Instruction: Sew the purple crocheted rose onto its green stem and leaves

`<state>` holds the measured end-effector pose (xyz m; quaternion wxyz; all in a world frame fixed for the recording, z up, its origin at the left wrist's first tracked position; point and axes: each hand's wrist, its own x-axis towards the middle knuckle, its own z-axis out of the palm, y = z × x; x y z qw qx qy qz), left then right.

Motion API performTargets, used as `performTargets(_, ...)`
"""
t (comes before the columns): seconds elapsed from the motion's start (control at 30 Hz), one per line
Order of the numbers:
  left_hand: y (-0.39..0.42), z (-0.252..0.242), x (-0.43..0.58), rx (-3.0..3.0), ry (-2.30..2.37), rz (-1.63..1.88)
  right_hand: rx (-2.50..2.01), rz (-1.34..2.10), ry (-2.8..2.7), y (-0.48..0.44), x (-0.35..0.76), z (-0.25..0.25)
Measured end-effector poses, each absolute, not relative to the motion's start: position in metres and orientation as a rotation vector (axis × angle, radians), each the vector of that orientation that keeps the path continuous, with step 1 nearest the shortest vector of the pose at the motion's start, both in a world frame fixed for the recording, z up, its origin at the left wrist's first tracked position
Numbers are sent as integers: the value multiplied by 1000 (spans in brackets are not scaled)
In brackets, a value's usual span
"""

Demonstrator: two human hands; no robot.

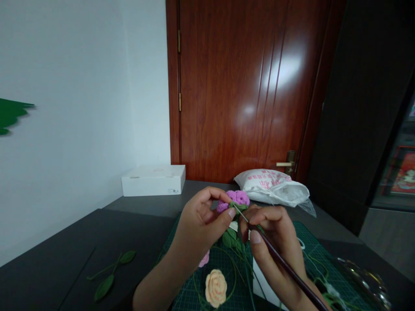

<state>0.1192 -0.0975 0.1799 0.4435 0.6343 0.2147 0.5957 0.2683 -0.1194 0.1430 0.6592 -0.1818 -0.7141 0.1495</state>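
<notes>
Pinching a pink crocheted flower (238,198) in the left hand (199,220), the person has thumb and fingers closed around its green base. The right hand (274,239) grips a slim dark-handled hook (288,268) much like a pen, its thin metal tip touching the flower where the green meets the pink. The flower sits at the top of the grip, between the two hands, its petals showing above the fingers. Work this fine goes best with the holding hand firm and still, the tip entering at a shallow angle, and the right wrist loose so the stitches do not snag or split. Green crocheted leaves (231,239) and thin green stems (249,276) hang down from the grip, and a peach crocheted rose (215,288) lies below the left wrist on a green cutting mat (319,242). A crocheted leaf sprig (112,272) lies on the dark table (48,259) left of the hands, while a white box (153,180) and a white sack (269,188) sit beyond them.
</notes>
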Motion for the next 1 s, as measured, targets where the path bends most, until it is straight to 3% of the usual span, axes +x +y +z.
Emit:
performTargets(0.53, -97, 175, 118, 1793, 426, 1750, -343, 350, -1594, -119, 270, 142)
performTargets(1.0, -94, 184, 102, 2270, 583, 1365, -471, 124, -1818, -112, 279, 150)
